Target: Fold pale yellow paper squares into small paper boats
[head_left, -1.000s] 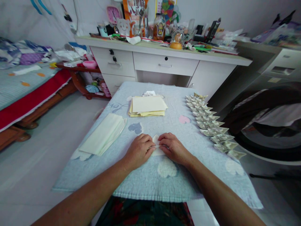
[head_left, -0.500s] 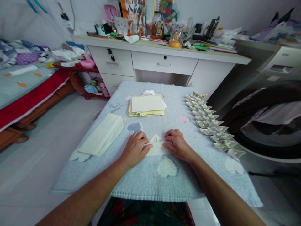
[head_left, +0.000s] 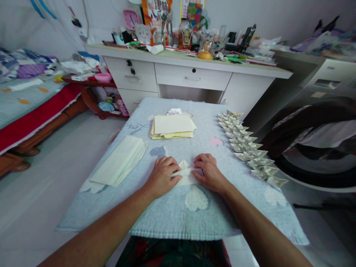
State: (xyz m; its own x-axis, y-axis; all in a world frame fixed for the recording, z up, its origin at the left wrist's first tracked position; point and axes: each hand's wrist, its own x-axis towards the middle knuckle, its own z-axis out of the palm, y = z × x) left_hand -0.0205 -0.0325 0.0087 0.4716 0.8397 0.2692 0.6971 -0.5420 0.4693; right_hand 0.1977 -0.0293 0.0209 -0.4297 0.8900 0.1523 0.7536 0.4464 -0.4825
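Note:
A sheet of white paper (head_left: 187, 179), partly folded with a triangular peak at its far side, lies on the cloth-covered table (head_left: 183, 222). On its left end, my left hand (head_left: 163, 175) pinches the near flap between thumb and fingers. My right hand (head_left: 209, 171) grips the opposite end the same way, thumb on the flap's edge. The strip between both thumbs is turned partly up. Beyond my hands sits a stack of cream paper sheets (head_left: 172, 124). Left of my left hand lies a pile of long pale paper (head_left: 121, 161).
Folded paper boats (head_left: 246, 144) stand in a slanting row along the table's right side. Crumpled white tissue (head_left: 174, 111) rests behind the stack. A cluttered white desk (head_left: 194, 78) stands beyond, a washing machine (head_left: 322, 79) at right, a bed (head_left: 41, 100) at left.
Both thumbs have shifted slightly inward along the flap, and the flap between them is folded up a little more. The whole view has shifted slightly.

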